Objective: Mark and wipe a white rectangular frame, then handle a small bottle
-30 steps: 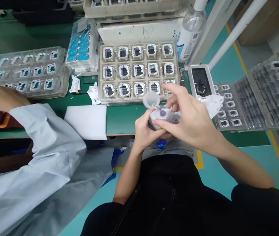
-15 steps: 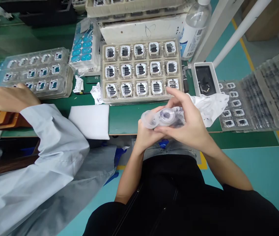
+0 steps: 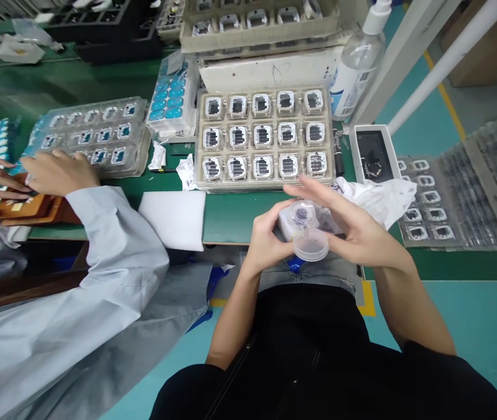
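Note:
My left hand [image 3: 270, 240] is wrapped round the side of a small translucent bottle [image 3: 289, 226], whose round cap [image 3: 311, 244] hangs open toward me. My right hand [image 3: 353, 230] is at the bottle's right side, thumb near the cap and fingers stretched out above it. A crumpled white cloth [image 3: 382, 199], stained dark in places, lies beyond the right hand and partly under it. Just past both hands is a clear plastic tray [image 3: 266, 188] with rows of white-framed square parts.
At the left, a co-worker's hands [image 3: 58, 172] are over orange blocks [image 3: 34, 210]. A white foam sheet [image 3: 172, 220] lies at the table edge. A pump bottle [image 3: 356, 67] and an open white box [image 3: 392, 153] stand behind right; stacked trays [image 3: 471, 192] are at far right.
The bottle has turned, so its open cap now points toward me instead of left. My right hand's fingers have straightened. The whole view has shifted, and the co-worker's second hand now shows.

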The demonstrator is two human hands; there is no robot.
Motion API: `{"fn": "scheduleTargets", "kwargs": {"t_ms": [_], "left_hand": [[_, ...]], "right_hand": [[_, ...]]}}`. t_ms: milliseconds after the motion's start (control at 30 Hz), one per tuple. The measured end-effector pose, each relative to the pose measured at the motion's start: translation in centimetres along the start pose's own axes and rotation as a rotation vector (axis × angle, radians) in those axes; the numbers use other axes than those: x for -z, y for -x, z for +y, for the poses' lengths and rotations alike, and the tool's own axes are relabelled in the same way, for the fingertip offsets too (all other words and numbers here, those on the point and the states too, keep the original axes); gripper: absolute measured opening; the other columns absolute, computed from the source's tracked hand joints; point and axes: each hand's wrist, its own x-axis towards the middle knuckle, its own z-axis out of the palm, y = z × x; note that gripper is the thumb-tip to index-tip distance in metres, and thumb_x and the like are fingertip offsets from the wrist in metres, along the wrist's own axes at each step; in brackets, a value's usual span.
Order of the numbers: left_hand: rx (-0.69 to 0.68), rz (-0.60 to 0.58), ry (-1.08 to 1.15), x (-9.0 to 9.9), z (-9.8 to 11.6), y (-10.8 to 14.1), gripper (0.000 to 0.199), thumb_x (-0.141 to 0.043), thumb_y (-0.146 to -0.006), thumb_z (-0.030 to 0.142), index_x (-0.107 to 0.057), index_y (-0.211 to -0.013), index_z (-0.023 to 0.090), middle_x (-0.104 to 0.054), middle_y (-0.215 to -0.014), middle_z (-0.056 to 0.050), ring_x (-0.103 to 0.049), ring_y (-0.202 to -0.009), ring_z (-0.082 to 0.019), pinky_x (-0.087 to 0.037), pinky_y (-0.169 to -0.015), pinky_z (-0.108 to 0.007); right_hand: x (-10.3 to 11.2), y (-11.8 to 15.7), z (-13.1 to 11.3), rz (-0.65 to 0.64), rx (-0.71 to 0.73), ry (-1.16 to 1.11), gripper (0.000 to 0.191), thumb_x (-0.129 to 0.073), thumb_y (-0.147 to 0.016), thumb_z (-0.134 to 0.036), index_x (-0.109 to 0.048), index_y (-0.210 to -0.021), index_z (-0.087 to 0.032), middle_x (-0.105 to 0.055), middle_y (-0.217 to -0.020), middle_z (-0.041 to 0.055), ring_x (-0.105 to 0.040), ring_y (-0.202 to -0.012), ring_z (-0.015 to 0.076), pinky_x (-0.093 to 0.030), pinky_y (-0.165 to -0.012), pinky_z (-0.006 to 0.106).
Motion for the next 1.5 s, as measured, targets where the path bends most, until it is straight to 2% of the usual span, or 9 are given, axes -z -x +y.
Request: {"fn": "scheduleTargets", "kwargs": {"t_ms": [233, 500, 667, 867, 1000, 1133, 1267, 1400, 1500], "left_hand": [[0.000, 0.016, -0.018, -0.1, -0.2, 0.0, 0.078, -0.106, -0.088, 0.057, -0.077, -0.153, 0.027, -0.088, -0.150, -0.013, -0.089, -0.133, -0.036, -0.073, -0.114, -0.047], [-0.075, 0.046, -0.048, -0.4, -0.2, 0.1, 0.071, -0.102, -0.093, 0.055, -0.075, -0.152, 0.024, -0.089, -0.147, -0.014, -0.089, -0.130, -0.035, -0.072, -0.115, -0.046], [-0.027, 0.026, -0.066, -0.8, -0.5, 0.0, 0.075, -0.105, -0.085, 0.044, -0.076, -0.152, 0.025, -0.089, -0.146, -0.014, -0.089, -0.129, -0.038, -0.075, -0.112, -0.048], [-0.057, 0.050, -0.077, -1.1, -0.5, 0.2, 0.065, -0.094, -0.092, 0.037, -0.075, -0.153, 0.025, -0.089, -0.149, -0.014, -0.089, -0.133, -0.037, -0.075, -0.116, -0.048], [-0.048, 0.080, -0.053, -1.3, 0.0, 0.2, 0.063, -0.097, -0.092, 0.036, -0.078, -0.151, 0.023, -0.090, -0.145, -0.012, -0.090, -0.128, -0.033, -0.074, -0.115, -0.043], [-0.048, 0.083, -0.050, -1.2, 0.4, -0.1, 0.065, -0.101, -0.086, 0.035, -0.081, -0.147, 0.022, -0.092, -0.142, -0.011, -0.091, -0.125, -0.032, -0.074, -0.111, -0.041], [-0.023, 0.089, -0.025, -1.1, 0.9, -0.2, 0.066, -0.106, -0.084, 0.037, -0.082, -0.144, 0.022, -0.093, -0.138, -0.010, -0.092, -0.121, -0.032, -0.074, -0.109, -0.041], [-0.006, 0.096, -0.001, -1.2, 0.9, 0.0, 0.066, -0.106, -0.083, 0.030, -0.083, -0.144, 0.023, -0.093, -0.134, -0.008, -0.092, -0.116, -0.030, -0.074, -0.104, -0.038], [-0.001, 0.087, -0.010, -1.1, 0.7, 0.2, 0.068, -0.107, -0.082, 0.028, -0.082, -0.146, 0.024, -0.093, -0.136, -0.009, -0.092, -0.118, -0.031, -0.074, -0.108, -0.040]], "right_hand": [[-3.8, 0.5, 1.3, 0.372, 0.038, 0.220, 0.088, -0.092, -0.096, -0.045, -0.057, -0.177, -0.043, -0.078, -0.141, 0.0087, -0.074, -0.132, 0.0395, -0.066, -0.125, 0.068], [-5.8, 2.0, 1.3, 0.408, 0.058, 0.091, 0.098, -0.085, -0.102, -0.037, -0.041, -0.189, -0.046, -0.073, -0.169, 0.0122, -0.070, -0.157, 0.0456, -0.060, -0.133, 0.077], [-7.6, 2.0, 2.5, 0.699, 0.009, 0.123, 0.107, -0.106, -0.085, -0.046, -0.055, -0.179, -0.045, -0.075, -0.134, 0.0133, -0.077, -0.125, 0.0461, -0.072, -0.109, 0.075], [-9.0, 1.9, 3.6, 0.785, 0.083, 0.274, 0.115, -0.110, -0.082, -0.046, -0.052, -0.181, -0.042, -0.076, -0.136, 0.0161, -0.076, -0.125, 0.0496, -0.068, -0.106, 0.086], [-9.8, 1.5, 3.0, 0.901, 0.054, 0.219, 0.104, -0.111, -0.084, -0.037, -0.060, -0.175, -0.033, -0.080, -0.131, 0.0120, -0.082, -0.120, 0.0398, -0.073, -0.107, 0.071], [-9.0, 1.3, 2.1, 0.872, 0.056, 0.152, 0.085, -0.106, -0.090, -0.029, -0.069, -0.166, -0.031, -0.087, -0.130, 0.0085, -0.087, -0.118, 0.0318, -0.075, -0.110, 0.053], [-7.6, 2.1, 1.9, 0.729, 0.011, 0.057, 0.074, -0.092, -0.105, -0.030, -0.064, -0.173, -0.034, -0.091, -0.138, 0.0078, -0.088, -0.130, 0.0301, -0.072, -0.116, 0.049], [-7.8, 2.3, 2.3, 0.680, -0.044, -0.086, 0.085, -0.092, -0.105, -0.038, -0.053, -0.181, -0.035, -0.089, -0.143, 0.0095, -0.083, -0.143, 0.0324, -0.069, -0.123, 0.053], [-8.7, 1.7, 2.5, 0.769, -0.094, -0.137, 0.103, -0.105, -0.093, -0.042, -0.051, -0.179, -0.035, -0.087, -0.132, 0.0062, -0.087, -0.124, 0.0305, -0.073, -0.116, 0.052]]}}
